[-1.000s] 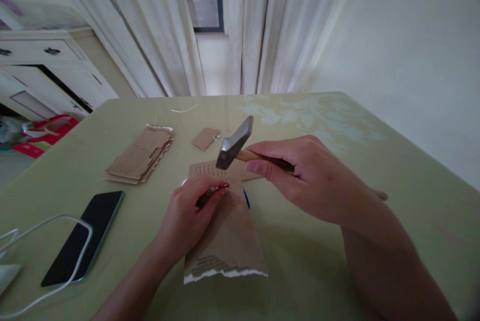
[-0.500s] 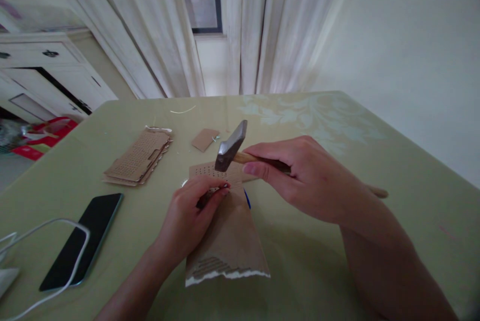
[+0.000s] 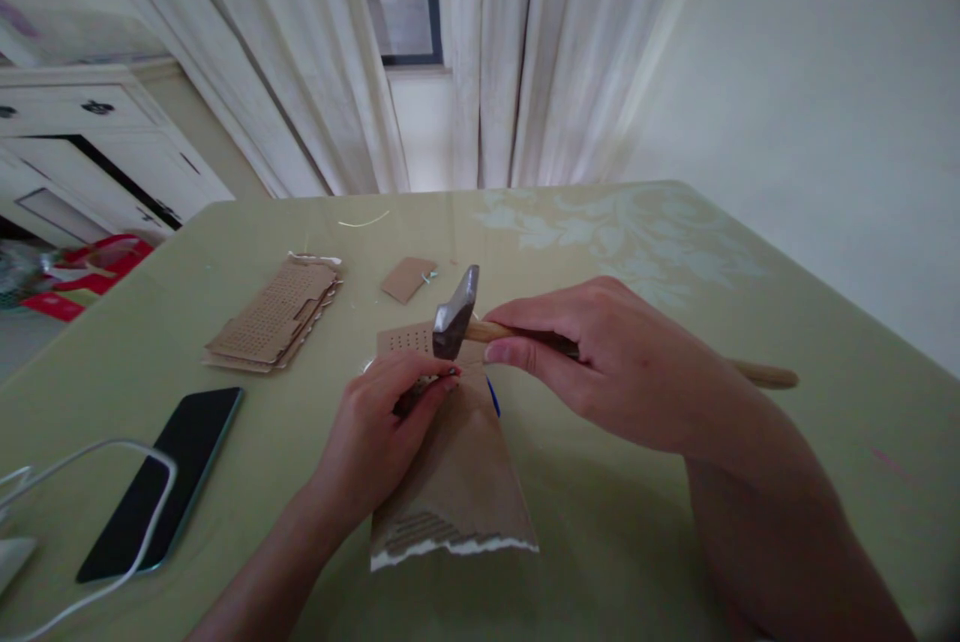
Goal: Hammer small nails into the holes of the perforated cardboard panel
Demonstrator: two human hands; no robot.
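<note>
My right hand (image 3: 604, 362) grips the wooden handle of a hammer (image 3: 454, 314), whose metal head hangs just above my left fingertips. The handle's end sticks out behind my wrist. My left hand (image 3: 390, 432) is closed in a pinch on a small nail-like piece (image 3: 453, 372), mostly hidden by the fingers. Underneath lies a brown cardboard strip (image 3: 457, 492), with rows of small holes at its far end and a torn, ridged near edge. A blue object (image 3: 493, 397) shows partly from beneath the strip's right side.
A stack of perforated cardboard pieces (image 3: 274, 317) lies left on the green table (image 3: 615, 562). Beyond the strip is a small cardboard square (image 3: 407, 279) with a bit of thread or wire. A dark phone (image 3: 161, 492) and a white cable (image 3: 174, 467) lie at the near left.
The hammer's head has come down, closer to my left fingers, and the handle has levelled out. My left hand and the cardboard strip have stayed in place.
</note>
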